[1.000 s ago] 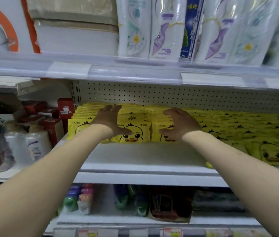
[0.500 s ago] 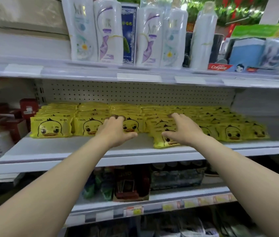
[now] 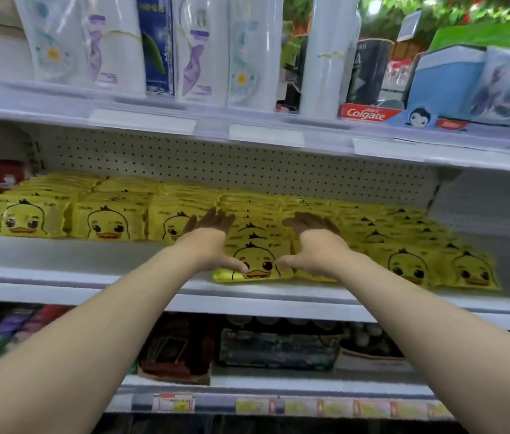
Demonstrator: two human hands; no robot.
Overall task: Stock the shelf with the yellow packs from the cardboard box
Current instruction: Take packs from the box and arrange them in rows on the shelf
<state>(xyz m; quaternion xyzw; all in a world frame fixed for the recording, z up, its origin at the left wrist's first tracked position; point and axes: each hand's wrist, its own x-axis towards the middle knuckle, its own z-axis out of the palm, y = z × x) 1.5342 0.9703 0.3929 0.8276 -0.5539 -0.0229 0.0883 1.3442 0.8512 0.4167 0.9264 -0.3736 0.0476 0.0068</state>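
Across the middle shelf (image 3: pixel 91 258), yellow packs (image 3: pixel 256 261) fill rows. Left hand (image 3: pixel 209 245) at nine o'clock and right hand (image 3: pixel 313 245) at three bracket the front pack, fingers flat, perhaps squaring it. Nearly stocked; cardboard box unseen.

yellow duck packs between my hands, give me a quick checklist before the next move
1. Left hand against the row's left side: ok.
2. Right hand against its right side: ok.
3. Front pack level with the left rows: not ok, it sits nearer the edge.
4. Front pack fully on the shelf: ok.
5. Cardboard box within reach: cannot tell, not in view.
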